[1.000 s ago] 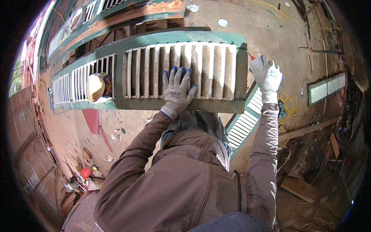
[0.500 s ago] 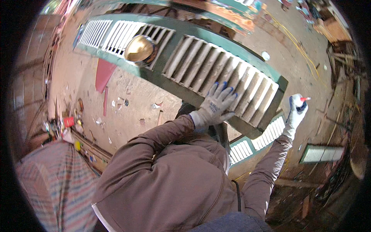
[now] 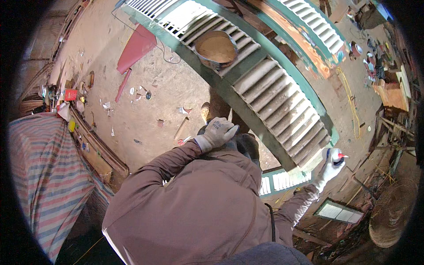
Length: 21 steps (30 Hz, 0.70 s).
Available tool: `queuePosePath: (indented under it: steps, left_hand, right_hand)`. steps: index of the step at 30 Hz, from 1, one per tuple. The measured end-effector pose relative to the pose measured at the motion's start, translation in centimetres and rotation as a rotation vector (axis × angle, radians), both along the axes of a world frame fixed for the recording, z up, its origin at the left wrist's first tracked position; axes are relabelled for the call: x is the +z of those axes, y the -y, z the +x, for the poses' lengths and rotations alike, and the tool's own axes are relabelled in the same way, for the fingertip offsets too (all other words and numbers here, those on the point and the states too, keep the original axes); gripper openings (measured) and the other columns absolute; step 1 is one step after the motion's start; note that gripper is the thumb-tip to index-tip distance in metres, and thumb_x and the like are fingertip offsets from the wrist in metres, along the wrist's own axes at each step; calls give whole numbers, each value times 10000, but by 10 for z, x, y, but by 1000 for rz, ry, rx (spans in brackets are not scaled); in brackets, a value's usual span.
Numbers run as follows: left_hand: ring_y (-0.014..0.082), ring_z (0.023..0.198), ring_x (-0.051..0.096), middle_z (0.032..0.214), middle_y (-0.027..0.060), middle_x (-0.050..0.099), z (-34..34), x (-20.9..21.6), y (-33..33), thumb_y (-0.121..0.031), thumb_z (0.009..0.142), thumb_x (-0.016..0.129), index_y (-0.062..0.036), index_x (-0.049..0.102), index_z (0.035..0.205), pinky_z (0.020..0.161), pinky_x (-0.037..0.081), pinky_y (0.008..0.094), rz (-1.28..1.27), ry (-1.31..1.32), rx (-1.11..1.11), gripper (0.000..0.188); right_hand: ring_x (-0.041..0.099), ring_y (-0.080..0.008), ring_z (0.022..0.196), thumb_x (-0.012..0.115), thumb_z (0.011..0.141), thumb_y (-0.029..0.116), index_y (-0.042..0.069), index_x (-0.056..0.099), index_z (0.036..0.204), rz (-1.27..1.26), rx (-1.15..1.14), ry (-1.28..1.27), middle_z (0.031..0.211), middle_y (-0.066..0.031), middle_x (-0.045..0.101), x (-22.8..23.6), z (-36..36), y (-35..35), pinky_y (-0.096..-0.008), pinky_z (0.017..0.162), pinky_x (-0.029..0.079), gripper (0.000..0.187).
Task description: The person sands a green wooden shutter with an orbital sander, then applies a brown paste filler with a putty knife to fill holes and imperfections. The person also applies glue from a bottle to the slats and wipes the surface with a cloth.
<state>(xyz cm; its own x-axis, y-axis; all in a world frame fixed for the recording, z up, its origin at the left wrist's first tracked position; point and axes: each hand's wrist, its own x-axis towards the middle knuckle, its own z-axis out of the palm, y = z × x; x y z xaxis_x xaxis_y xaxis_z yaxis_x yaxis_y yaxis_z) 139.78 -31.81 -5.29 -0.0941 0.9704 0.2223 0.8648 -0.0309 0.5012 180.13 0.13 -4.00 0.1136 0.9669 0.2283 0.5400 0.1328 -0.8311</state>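
A green louvred shutter panel with dusty whitish slats stretches diagonally before me. My gloved left hand is off the slats, close to my body, with its fingers curled in. A thin pale pointed piece shows just beyond its fingers; I cannot tell whether the hand grips it. At the panel's near right end, my gloved right hand is closed around a small bottle with a red nozzle, pointing to the right. Farther along, a round tin of tan material sits on the slats.
Another green louvred panel with bare wood patches lies beyond. Smaller panels are on the floor at the right. Yellow cord, a red triangular piece and scraps litter the floor. A striped sheet covers something at the left.
My left hand has left the slats, where its fingers were spread, and drawn back to my body with fingers curled. My right hand, still holding the bottle, appears lower. The view has turned.
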Motion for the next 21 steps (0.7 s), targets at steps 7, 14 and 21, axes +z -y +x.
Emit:
queuePosePath:
  steps: [7,14,21]
  left_hand:
    - [313,791,664,854,119,682,-83,8,35,-190,948,642,-53,633,1222,710,522,441,-15,-51,48,307]
    - [392,895,704,978,191,730,-185,-8,130,-317,950,660,-60,602,1328,798,536,492,-310,238,479,462]
    - [377,913,720,973,168,747,-257,-19,270,-399,970,594,-135,614,1306,814,547,503,-599,195,902,427]
  right_hand:
    - [605,-217,1099,900,797,140,18,605,1249,-50,452,-83,1186,-106,620,49,-226,61,-339,967,501,553]
    - [596,-201,1154,826,869,101,14,438,1465,-358,779,-504,1341,-113,569,34,-469,106,-331,1006,498,716]
    - [622,-272,1149,854,840,256,-51,481,1415,-176,699,-31,1312,-188,609,-17,-551,126,-359,1001,507,751]
